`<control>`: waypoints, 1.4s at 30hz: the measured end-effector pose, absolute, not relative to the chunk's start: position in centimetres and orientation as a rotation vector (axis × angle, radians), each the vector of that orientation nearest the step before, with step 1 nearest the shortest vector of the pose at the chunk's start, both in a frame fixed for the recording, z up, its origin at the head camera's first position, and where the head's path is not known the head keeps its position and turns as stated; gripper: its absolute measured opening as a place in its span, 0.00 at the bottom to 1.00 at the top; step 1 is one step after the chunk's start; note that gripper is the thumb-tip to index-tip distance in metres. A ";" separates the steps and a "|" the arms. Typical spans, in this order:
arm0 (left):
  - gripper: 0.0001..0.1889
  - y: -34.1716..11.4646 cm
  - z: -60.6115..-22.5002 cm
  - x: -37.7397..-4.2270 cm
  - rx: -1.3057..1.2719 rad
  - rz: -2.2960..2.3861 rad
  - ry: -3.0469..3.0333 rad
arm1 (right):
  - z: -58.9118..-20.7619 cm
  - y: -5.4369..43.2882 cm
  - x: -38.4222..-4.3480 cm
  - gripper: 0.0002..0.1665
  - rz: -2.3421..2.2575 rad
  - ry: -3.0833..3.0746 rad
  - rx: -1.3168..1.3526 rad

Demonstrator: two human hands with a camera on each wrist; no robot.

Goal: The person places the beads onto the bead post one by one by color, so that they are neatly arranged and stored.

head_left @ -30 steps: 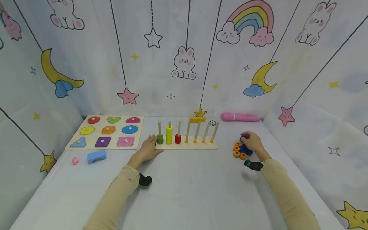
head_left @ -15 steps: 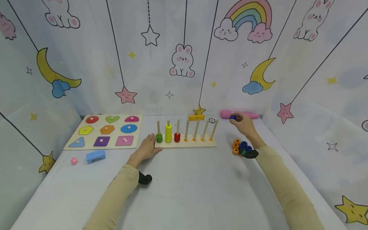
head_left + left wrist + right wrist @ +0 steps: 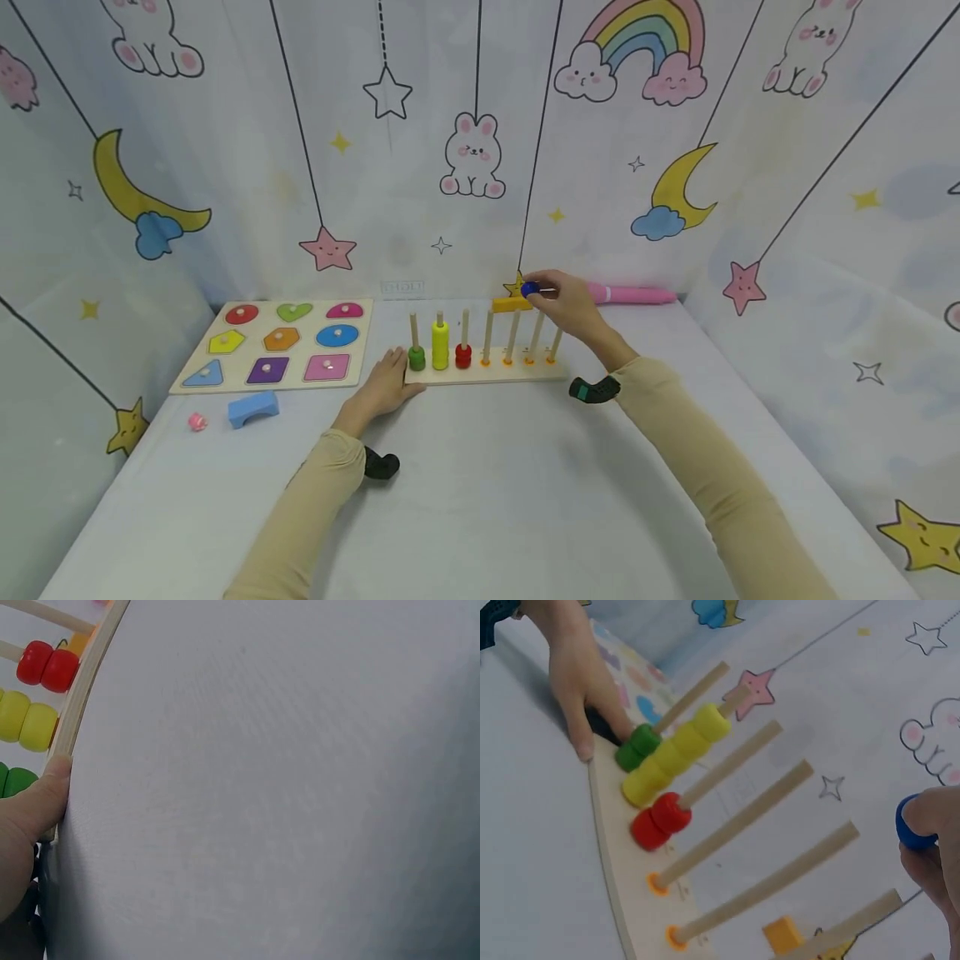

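A wooden peg board [image 3: 487, 377] with upright pegs lies across the middle of the table. Green beads [image 3: 416, 358] sit on its leftmost peg, a tall yellow stack [image 3: 440, 346] on the second and two red beads [image 3: 661, 821] on the third; the other pegs are bare. My left hand [image 3: 384, 385] grips the board's left end, with the thumb [image 3: 46, 795] along the front edge. Between thumb and fingers my right hand [image 3: 572, 308] pinches a blue bead [image 3: 913, 825], held above the pegs on the right side.
A shape puzzle board [image 3: 300, 379] lies at the back left, with a blue arch block [image 3: 252, 408] and a small pink piece [image 3: 197, 422] in front. Behind the pegs are a yellow block [image 3: 512, 305] and a pink marker-shaped object [image 3: 637, 295]. The right sleeve [image 3: 675, 408] covers the loose beads.
My right hand has lifted a blue bead from the orange and blue pile at the right and carried it left, over the pegs. The left hand stays on the board's end.
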State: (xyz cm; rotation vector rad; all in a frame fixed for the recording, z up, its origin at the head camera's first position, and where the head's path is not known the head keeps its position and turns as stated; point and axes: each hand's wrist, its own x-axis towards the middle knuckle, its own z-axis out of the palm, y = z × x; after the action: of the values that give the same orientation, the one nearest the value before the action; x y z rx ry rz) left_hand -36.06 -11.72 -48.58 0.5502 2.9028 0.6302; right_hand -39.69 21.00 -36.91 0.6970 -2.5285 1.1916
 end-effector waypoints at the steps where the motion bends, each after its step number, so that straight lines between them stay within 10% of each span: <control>1: 0.40 -11.7 -48.5 -36.0 0.551 0.635 2.902 | -37.0 20.4 -39.8 0.16 1.187 -2.523 0.736; 24: 0.40 -11.7 -49.0 -36.1 0.559 0.639 2.902 | -38.1 16.9 -40.0 0.18 1.065 -2.560 0.962; 42: 0.40 -11.8 -48.5 -35.9 0.594 0.651 2.901 | -38.1 25.0 -39.8 0.14 1.183 -2.426 0.432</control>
State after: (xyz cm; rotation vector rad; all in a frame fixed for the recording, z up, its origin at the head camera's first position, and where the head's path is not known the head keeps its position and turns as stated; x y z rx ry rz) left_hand -35.91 -11.81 -48.46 0.5940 2.9011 0.6510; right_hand -39.84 24.96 -38.13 0.4324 -2.4260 1.1828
